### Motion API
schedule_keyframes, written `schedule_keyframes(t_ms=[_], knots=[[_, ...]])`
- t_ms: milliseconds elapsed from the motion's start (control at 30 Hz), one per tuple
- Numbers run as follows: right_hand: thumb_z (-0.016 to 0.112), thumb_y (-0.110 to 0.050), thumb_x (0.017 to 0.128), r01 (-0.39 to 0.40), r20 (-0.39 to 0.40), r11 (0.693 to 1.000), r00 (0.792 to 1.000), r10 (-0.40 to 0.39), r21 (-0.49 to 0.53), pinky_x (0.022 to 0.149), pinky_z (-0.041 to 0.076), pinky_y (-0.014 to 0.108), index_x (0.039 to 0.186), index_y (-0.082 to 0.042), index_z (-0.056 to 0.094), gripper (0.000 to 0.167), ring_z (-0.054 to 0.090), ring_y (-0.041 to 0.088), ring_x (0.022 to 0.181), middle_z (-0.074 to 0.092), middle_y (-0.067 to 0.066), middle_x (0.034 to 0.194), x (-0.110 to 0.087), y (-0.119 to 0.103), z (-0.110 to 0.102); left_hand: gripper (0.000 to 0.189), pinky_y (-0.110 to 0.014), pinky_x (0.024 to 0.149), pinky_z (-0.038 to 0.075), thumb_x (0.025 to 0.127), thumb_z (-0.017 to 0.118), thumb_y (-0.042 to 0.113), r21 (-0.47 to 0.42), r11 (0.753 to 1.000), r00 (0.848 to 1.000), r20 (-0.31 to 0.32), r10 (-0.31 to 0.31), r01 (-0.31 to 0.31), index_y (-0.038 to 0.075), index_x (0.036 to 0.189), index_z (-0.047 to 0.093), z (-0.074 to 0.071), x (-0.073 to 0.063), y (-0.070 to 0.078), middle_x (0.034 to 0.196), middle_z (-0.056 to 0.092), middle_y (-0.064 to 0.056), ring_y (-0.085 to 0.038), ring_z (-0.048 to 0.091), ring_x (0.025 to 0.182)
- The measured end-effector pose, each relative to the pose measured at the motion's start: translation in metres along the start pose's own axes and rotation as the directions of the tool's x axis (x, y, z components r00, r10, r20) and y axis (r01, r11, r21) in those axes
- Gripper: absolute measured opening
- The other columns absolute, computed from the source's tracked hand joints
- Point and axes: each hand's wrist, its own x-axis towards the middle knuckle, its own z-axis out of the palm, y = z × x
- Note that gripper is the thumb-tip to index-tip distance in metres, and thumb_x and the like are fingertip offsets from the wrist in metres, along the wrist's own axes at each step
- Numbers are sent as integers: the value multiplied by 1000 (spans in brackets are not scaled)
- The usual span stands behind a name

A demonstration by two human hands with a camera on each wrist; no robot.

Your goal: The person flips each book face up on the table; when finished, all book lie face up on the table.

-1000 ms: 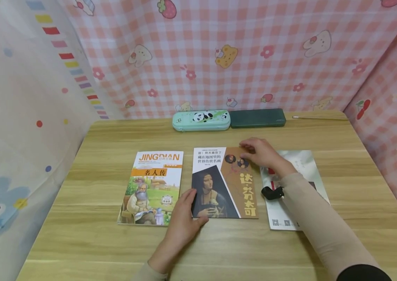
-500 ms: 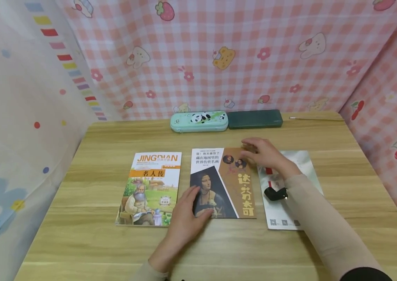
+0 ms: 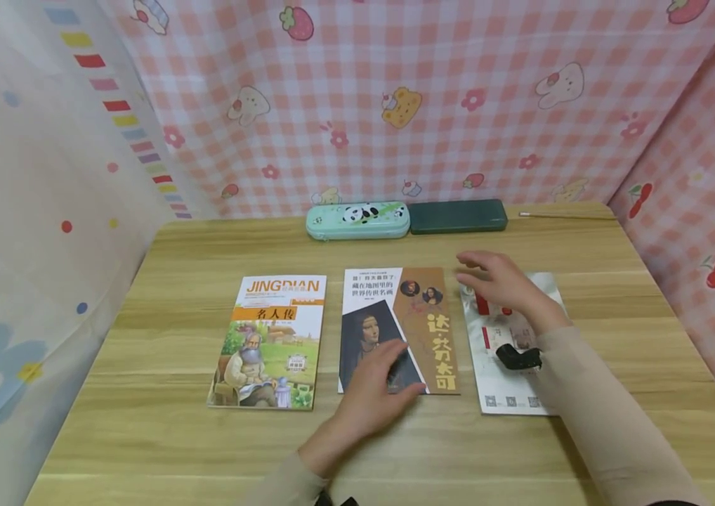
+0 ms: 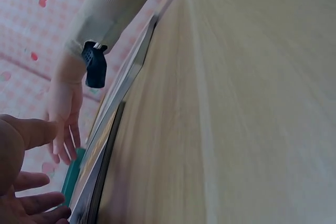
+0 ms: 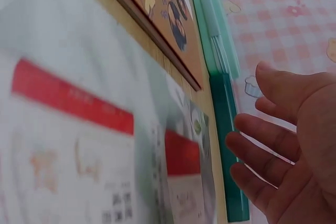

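Three books lie flat in a row. My left hand (image 3: 371, 392) hovers over the lower part of the middle book (image 3: 438, 355), which has a brown-and-white cover with a portrait. In the left wrist view its thumb and fingers (image 4: 39, 202) are spread and hold nothing. My right hand (image 3: 498, 282) is above the top left corner of the pale right book (image 3: 490, 383), partly hiding it. The right wrist view shows those fingers (image 5: 262, 161) loosely extended, with nothing between them. Left of both hands lies the JINGDIAN book (image 3: 272, 351), untouched.
At the back of the wooden table (image 3: 161, 450) stand a mint panda pencil case (image 3: 357, 221) and a dark green case (image 3: 458, 216), side by side. A thin stick (image 3: 562, 216) lies to their right. Patterned curtains (image 3: 357, 84) surround the table.
My left hand has shifted right from the middle book's left edge to over its cover. My right hand has moved right, off that book's top right corner, to above the right book.
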Motion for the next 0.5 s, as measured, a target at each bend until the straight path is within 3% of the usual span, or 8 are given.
schedule_keyframes(t_ms=[300, 500], knots=[[60, -22, 104, -51, -7, 998, 999, 51, -25, 110, 41, 58, 147, 3, 47, 52, 49, 43, 133, 52, 24, 146, -16, 10, -9, 63, -41, 115, 40, 91, 76, 34, 58, 995, 993, 87, 79, -84, 2, 141, 55, 22, 13, 14, 146, 54, -13, -28, 51, 135], [61, -23, 103, -48, -26, 997, 999, 47, -54, 110, 39, 61, 144, 5, 50, 50, 49, 44, 132, 53, 26, 143, -24, 20, -13, 66, -35, 115, 39, 90, 77, 34, 82, 987, 980, 153, 126, -140, 3, 144, 53, 40, 19, 21, 149, 51, -10, -24, 49, 136]])
